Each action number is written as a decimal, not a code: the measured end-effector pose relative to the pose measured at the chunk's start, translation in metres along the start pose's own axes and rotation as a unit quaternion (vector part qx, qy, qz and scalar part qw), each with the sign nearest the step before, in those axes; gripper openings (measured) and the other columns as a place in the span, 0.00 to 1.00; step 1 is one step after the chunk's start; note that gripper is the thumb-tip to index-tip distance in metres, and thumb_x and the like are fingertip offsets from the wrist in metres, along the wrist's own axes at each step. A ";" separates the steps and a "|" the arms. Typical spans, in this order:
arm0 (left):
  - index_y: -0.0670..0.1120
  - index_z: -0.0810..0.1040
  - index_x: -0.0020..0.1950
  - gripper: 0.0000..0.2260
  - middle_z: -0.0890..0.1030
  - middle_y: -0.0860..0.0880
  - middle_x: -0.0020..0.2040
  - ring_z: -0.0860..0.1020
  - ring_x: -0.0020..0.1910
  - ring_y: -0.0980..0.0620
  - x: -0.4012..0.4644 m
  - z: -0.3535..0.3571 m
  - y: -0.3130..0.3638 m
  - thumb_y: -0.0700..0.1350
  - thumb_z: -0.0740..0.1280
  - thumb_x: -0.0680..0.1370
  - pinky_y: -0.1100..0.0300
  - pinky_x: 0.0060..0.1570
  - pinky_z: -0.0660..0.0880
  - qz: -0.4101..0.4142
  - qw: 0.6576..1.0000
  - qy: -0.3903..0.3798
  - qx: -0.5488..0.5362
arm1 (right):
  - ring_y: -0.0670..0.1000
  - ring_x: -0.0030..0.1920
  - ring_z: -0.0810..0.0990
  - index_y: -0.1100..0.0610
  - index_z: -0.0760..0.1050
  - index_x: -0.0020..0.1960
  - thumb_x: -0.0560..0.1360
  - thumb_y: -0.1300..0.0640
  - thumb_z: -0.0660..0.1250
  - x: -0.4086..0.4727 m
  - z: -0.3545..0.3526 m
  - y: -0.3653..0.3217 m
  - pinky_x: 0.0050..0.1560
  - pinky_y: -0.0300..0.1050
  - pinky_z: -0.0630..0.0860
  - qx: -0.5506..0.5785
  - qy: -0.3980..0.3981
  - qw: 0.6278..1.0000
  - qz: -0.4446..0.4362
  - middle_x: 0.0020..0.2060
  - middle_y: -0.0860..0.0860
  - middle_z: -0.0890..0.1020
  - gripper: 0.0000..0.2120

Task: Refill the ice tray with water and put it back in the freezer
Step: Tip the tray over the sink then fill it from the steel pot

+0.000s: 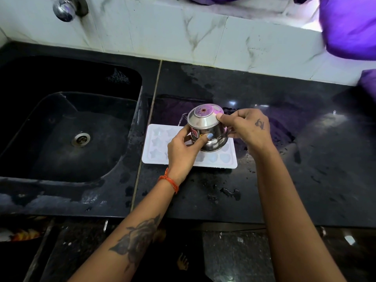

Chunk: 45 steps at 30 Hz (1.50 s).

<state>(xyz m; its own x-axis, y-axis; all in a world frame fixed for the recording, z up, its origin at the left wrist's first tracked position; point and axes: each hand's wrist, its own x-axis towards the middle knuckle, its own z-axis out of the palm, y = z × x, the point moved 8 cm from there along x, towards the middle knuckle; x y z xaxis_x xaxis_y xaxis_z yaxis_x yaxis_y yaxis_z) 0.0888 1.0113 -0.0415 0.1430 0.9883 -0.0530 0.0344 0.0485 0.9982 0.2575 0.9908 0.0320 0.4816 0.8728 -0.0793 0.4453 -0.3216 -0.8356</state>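
White plastic, the ice tray lay flat on the wet black counter just right of the sink, its moulds shaped as stars and hearts. Above it a steel kettle was tilted, a thin stream running from its spout. The left hand gripped the kettle's body; the right hand held its handle side, a fingertip on the lid.
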 end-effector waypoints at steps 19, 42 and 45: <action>0.52 0.79 0.55 0.14 0.84 0.52 0.51 0.81 0.51 0.56 -0.004 0.029 -0.006 0.50 0.74 0.71 0.61 0.46 0.77 -0.028 0.998 -0.060 -0.025 | 0.51 0.36 0.82 0.58 0.78 0.31 0.67 0.46 0.73 -0.010 -0.030 -0.014 0.44 0.50 0.80 -0.101 0.062 0.992 -0.049 0.27 0.48 0.81 0.15; 0.48 0.79 0.61 0.20 0.83 0.53 0.52 0.80 0.52 0.59 -0.006 0.038 0.002 0.49 0.75 0.70 0.69 0.50 0.76 -0.003 1.000 -0.030 -0.004 | 0.55 0.38 0.84 0.53 0.80 0.31 0.58 0.43 0.73 -0.002 -0.034 0.025 0.49 0.59 0.80 0.030 0.029 0.998 0.036 0.28 0.51 0.82 0.14; 0.48 0.79 0.60 0.18 0.83 0.54 0.50 0.79 0.50 0.62 -0.007 0.042 0.003 0.48 0.74 0.70 0.74 0.45 0.74 -0.004 0.999 -0.036 -0.005 | 0.55 0.39 0.83 0.55 0.80 0.31 0.59 0.44 0.73 -0.002 -0.039 0.023 0.48 0.59 0.80 0.009 0.038 0.999 0.028 0.27 0.49 0.82 0.14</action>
<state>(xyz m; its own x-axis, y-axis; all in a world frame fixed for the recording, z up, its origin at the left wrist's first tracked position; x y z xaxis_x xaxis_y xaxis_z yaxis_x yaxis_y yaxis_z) 0.1294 0.9980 -0.0389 0.2129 0.9750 -0.0630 0.0264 0.0587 0.9979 0.2962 0.9672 0.0341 0.5614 0.8230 -0.0862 0.4020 -0.3623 -0.8409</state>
